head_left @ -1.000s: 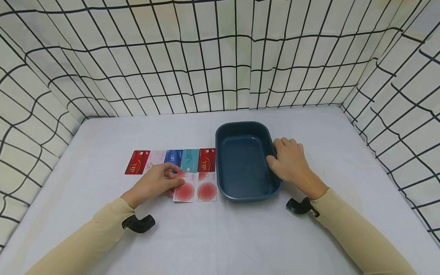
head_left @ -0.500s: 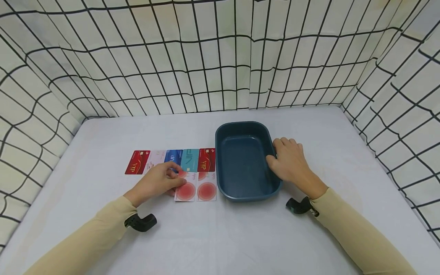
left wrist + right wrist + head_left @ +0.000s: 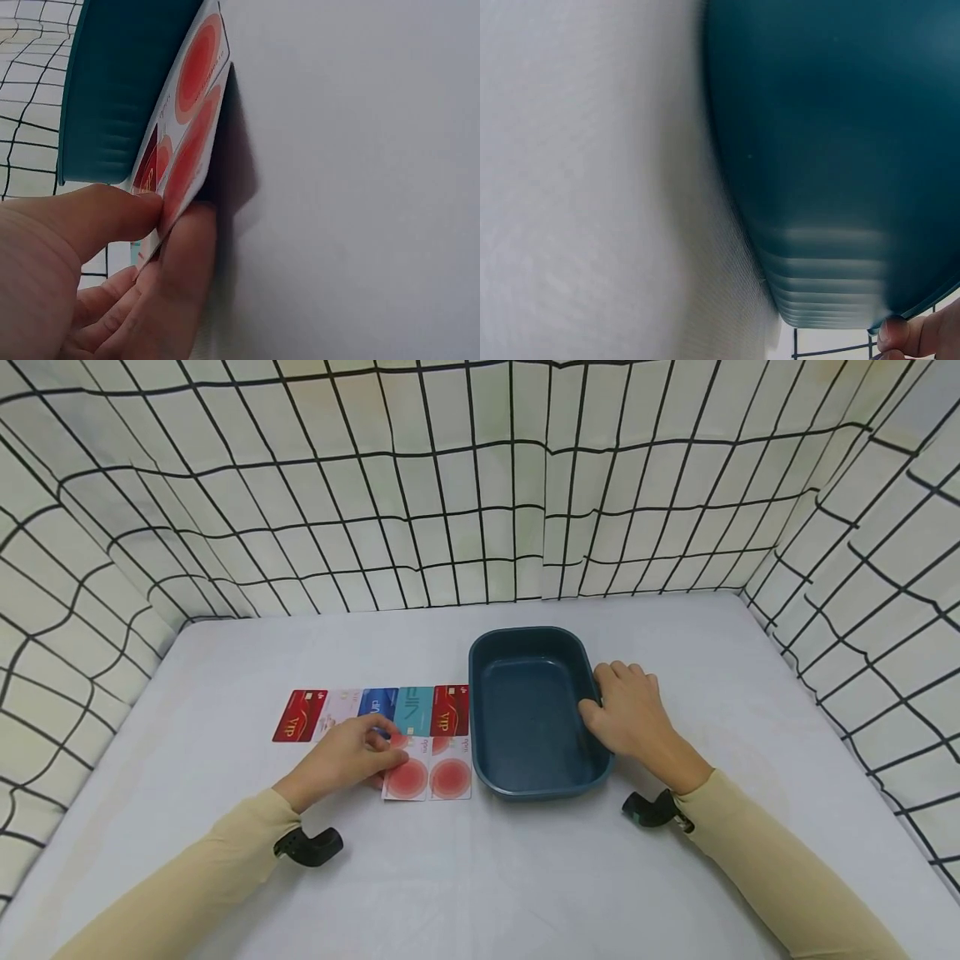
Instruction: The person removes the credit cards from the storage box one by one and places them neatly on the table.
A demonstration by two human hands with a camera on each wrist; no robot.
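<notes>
My left hand [image 3: 341,762] pinches a white card with a red circle [image 3: 407,778] by its left side. In the left wrist view the thumb lies over this card [image 3: 192,154] and a finger under it, the near edge lifted off the cloth. Beside it on the right lies a matching card [image 3: 451,778], next to the dark blue plastic bin [image 3: 491,785]. My right hand [image 3: 630,710] grips the bin's right rim, thumb over the inside. The right wrist view shows mostly the bin's outer wall [image 3: 832,150]; just fingertips show at its rim.
Behind the white cards runs a row: a red VIP card [image 3: 300,716], a pale pink card [image 3: 339,706], a blue card [image 3: 378,702], a teal card [image 3: 415,710] and another red card [image 3: 451,710]. A black wire grid [image 3: 420,518] surrounds the table's back and sides.
My left hand has shifted slightly right with the pinched card, narrowing the gap to the matching card. The right hand and the bin keep their places.
</notes>
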